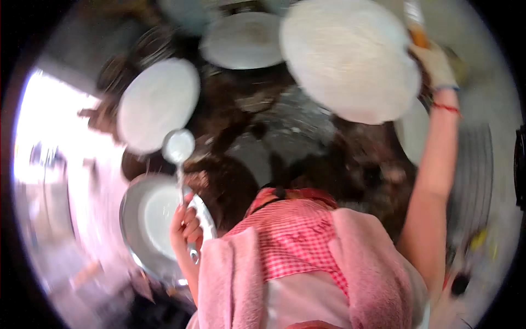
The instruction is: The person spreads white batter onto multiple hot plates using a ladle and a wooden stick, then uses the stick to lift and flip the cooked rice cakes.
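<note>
My left hand (187, 230) grips the handle of a metal ladle (179, 147), whose bowl looks filled with white liquid. Below the ladle stands a wide metal basin (135, 222) with white liquid (162, 218) in it. My right hand (436, 68), in a pale glove, reaches far to the upper right. It is closed around the orange handle of a tool (416, 28) with a pale, shiny end; blur hides what kind. Just left of that hand is a large round white surface (351, 61). Another white disc (160, 105) lies beyond the ladle.
A third round white piece (248, 40) sits at the back. Between the discs is a dark, stained work area (263, 123) with greyish wet-looking patches. A pale rounded surface (415, 131) shows beside my right forearm. Bright light comes from the left.
</note>
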`<control>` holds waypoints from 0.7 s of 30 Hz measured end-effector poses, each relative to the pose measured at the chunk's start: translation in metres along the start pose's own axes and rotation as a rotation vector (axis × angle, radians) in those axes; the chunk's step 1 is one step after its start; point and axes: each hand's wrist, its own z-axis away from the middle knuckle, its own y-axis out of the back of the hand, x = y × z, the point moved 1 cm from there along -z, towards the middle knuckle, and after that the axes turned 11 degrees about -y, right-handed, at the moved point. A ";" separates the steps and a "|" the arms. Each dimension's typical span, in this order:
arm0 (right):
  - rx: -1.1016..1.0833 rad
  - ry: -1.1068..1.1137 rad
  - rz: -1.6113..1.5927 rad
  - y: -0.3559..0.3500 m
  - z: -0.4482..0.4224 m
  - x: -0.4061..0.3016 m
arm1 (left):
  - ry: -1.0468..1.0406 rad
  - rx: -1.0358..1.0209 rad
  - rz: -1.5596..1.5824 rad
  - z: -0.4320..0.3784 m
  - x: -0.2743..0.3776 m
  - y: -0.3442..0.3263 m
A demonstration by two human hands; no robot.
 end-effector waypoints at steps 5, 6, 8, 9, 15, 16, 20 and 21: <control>0.239 -0.289 0.089 0.120 0.154 0.125 | 0.444 -0.131 0.232 -0.030 -0.041 -0.015; 0.282 -0.394 0.157 0.148 0.184 0.161 | 0.503 -0.145 0.188 -0.033 -0.057 -0.023; 0.342 -0.547 0.106 0.227 0.264 0.210 | 0.635 -0.272 0.119 -0.025 -0.063 -0.061; 0.346 -0.628 0.061 0.254 0.306 0.230 | 0.663 -0.269 0.096 -0.022 -0.079 -0.071; 0.422 -0.830 0.614 0.493 0.477 0.413 | 0.776 -0.264 0.076 0.025 -0.174 -0.101; 0.459 -0.689 0.807 0.494 0.475 0.395 | 0.721 -0.172 0.047 0.020 -0.225 -0.106; 0.600 -0.501 0.837 0.554 0.522 0.368 | 0.941 0.007 0.341 0.047 -0.291 -0.148; 0.629 -0.458 0.789 0.565 0.525 0.372 | 1.022 0.041 0.453 0.056 -0.308 -0.161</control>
